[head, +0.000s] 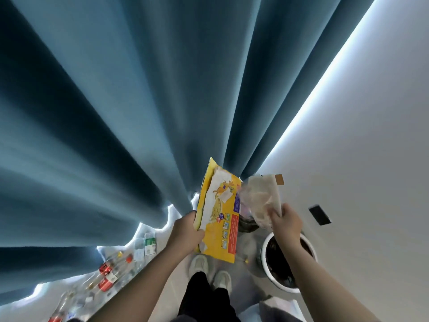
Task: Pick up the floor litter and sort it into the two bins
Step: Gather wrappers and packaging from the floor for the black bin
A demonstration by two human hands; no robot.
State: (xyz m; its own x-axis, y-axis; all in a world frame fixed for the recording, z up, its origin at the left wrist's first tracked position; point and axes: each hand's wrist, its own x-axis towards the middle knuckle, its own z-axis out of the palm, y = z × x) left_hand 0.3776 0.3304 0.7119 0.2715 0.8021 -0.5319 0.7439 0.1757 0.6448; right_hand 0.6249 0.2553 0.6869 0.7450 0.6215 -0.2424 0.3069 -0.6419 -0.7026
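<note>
My left hand (186, 233) grips the left edge of a flattened yellow cardboard box (220, 217) and holds it up in front of me. My right hand (286, 223) pinches a crumpled clear plastic wrapper (258, 198) with a strip of white paper. Below my right forearm stands a white round bin (267, 267) with a black liner. A second bin with a black liner (247, 225) shows only in part behind the box. Litter lies on the floor at the lower left: red cans (106, 276) and clear bottles (120, 259).
A tall blue curtain (116, 112) fills the left and centre, with the litter along its hem. A white wall (359, 159) is on the right, with a dark socket (320, 214). My two white shoes (210, 270) stand on the grey floor between litter and bins.
</note>
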